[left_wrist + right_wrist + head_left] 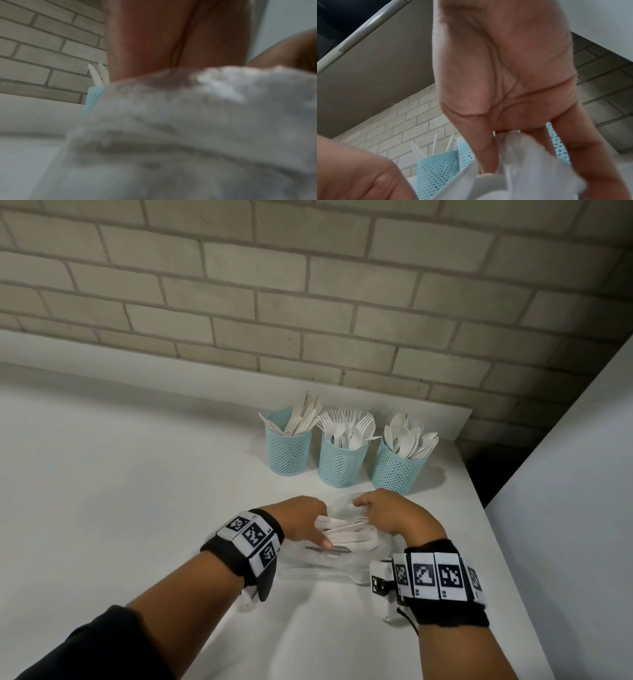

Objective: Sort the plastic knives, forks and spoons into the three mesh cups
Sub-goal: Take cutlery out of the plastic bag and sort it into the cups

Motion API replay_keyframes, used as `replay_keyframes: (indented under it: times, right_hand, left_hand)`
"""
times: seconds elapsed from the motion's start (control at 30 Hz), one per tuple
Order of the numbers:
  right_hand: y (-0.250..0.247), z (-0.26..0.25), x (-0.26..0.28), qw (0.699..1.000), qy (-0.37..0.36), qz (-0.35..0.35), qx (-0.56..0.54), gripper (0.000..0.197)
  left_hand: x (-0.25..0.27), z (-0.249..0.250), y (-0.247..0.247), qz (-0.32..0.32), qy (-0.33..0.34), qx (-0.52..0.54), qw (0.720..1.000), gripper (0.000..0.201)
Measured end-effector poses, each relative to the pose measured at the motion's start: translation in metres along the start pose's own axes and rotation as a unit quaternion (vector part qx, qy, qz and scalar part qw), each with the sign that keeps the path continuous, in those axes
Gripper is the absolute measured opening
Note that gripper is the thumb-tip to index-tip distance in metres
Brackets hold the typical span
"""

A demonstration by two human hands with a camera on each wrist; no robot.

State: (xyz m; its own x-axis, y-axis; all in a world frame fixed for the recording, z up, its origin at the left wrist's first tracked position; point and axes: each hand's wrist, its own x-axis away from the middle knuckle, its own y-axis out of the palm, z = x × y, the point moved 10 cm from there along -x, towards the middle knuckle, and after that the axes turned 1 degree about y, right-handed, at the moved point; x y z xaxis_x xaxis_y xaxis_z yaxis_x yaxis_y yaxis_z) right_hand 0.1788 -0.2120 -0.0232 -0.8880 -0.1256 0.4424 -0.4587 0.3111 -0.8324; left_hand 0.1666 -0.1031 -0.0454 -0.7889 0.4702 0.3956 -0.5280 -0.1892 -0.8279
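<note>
I work at the white counter (137,474), and every position below is given relative to the row of three blue mesh cups standing on it against the brick wall (308,285).

Progress: the sorting looks largely done. The left cup (288,451) holds knives, the middle cup (340,463) holds forks, and the right cup (397,472) holds spoons; each is well filled, and I see no obvious mix-up from the head view. What remains, as far as I can judge, is one last bundle of white cutlery (346,534) lying in front of the cups, on or partly inside a clear plastic bag (318,566) spread flat on the counter. The pieces in the bundle overlap too much to say which kinds they are or how many.

Hand positions: my left hand (301,520) sits in front of the left cup, at the left end of the bundle, fingers extended over the handles with the thumb underneath; whether it actually clamps them I cannot tell. My right hand (390,515) sits in front of the right cup, fingers curled down onto the right end of the bundle and the bunched plastic there, gripping. The two hands are close together, with the bundle between them.
</note>
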Motion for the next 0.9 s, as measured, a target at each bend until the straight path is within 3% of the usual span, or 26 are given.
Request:
replay_keyframes:
  times: [0.2,0.4,0.63,0.73,0.9]
  right_hand:
    - [0.001,0.006,-0.001,0.999,-0.003,-0.002,-0.055,0.04]
    - [0.0,0.016,-0.002,0.994,-0.002,-0.004,-0.114,0.039]
    - [-0.003,0.017,-0.002,0.987,-0.018,-0.009,-0.156,0.039]
    - [-0.008,0.017,0.0,0.986,-0.037,0.001,-0.164,0.042]
    - [-0.017,0.016,0.006,0.984,-0.059,0.032,-0.162,0.037]
  left_hand:
    - [0.003,-0.006,-0.005,-0.004,-0.01,0.024,1.0,0.041]
    - [0.007,-0.007,-0.022,0.044,-0.01,0.025,0.999,0.043]
    - [0.013,-0.008,-0.018,-0.008,-0.022,0.007,1.0,0.045]
    - [0.013,-0.009,-0.021,-0.012,-0.027,0.045,0.999,0.033]
    - [0.009,-0.008,-0.037,0.049,0.014,0.114,0.992,0.018]
